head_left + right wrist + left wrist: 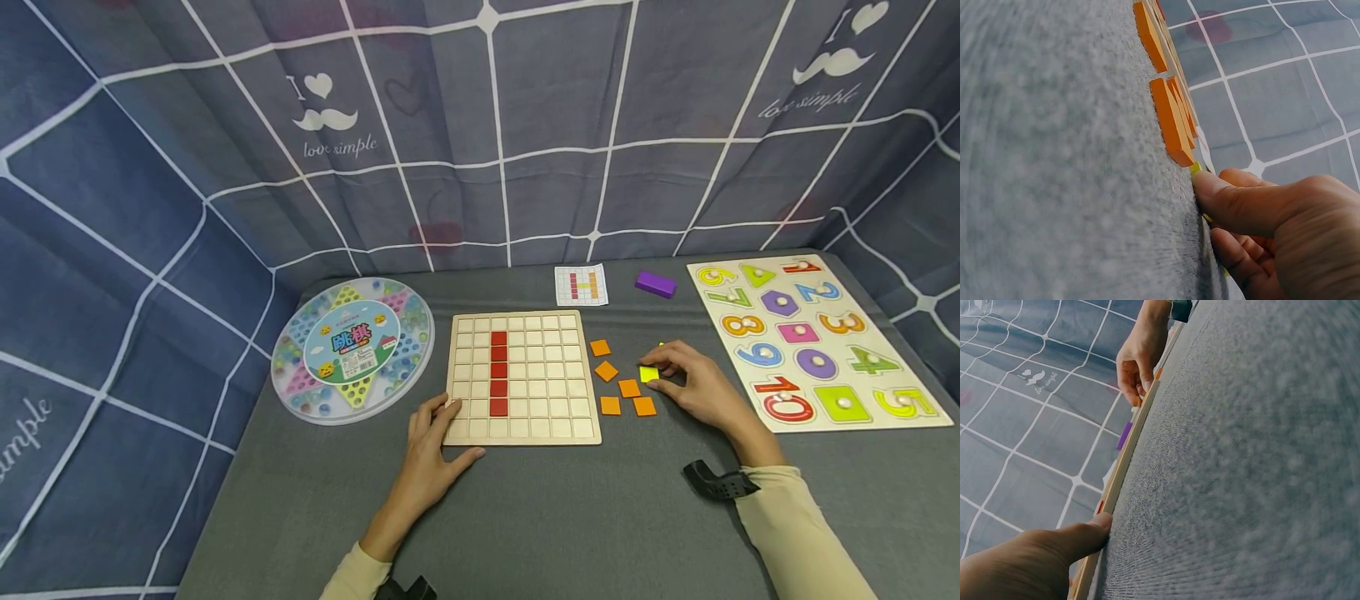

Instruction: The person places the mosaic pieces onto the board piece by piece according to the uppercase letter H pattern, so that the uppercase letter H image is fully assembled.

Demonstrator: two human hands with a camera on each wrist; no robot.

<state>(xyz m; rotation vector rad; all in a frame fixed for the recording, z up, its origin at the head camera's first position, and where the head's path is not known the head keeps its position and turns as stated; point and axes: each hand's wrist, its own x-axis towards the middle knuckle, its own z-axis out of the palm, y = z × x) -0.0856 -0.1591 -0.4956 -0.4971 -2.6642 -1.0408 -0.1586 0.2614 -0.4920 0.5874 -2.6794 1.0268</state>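
Observation:
My left hand point(430, 450) rests at the near left corner of a square wooden grid board point(551, 367). Its fingers touch the left side, and the thumb point(1088, 537) lies against the front edge. One column of the board holds several red square tiles point(498, 373). To the right of the board, my right hand point(693, 383) pinches a yellow square tile point(648, 374) between thumb and fingers, low over the cloth. More yellow peeks out behind that hand, mostly hidden. Several orange square tiles point(628, 388) lie loose between board and right hand.
A small pattern card point(581, 286) and a purple block point(656, 284) lie behind the board. At left sits a round Chinese checkers set point(352, 350). A number puzzle board point(817, 346) with knobbed pieces lies at right. A patterned curtain point(555, 125) hangs behind the table.

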